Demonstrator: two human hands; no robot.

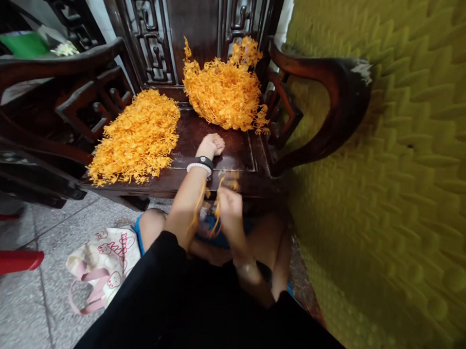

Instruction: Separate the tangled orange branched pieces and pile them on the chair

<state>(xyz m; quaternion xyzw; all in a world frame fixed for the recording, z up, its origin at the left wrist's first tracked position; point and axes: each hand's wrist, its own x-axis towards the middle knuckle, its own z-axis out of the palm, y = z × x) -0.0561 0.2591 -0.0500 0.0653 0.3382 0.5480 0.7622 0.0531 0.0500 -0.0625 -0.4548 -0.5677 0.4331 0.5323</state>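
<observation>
My left hand [213, 144], with a dark band and a pale bracelet at its wrist, is over the seat of a dark wooden chair [234, 149]. Its fingers are curled together; whatever they hold, if anything, is too small to make out. Nearer to my body, my right hand [231, 201] is closed on thin orange strands [218, 210], blurred by motion. One heap of orange, flower-like pieces [140, 137] lies on the left of the seat. Another orange heap [225, 89] rests at the back, against the backrest.
Curved armrests [328, 106] flank the seat. A yellow-green textured surface [390, 202] fills the right side. On the floor at the lower left lie a white cloth bag [106, 256] with pink handles and a red object [11, 262]. Something green [24, 43] is at the upper left.
</observation>
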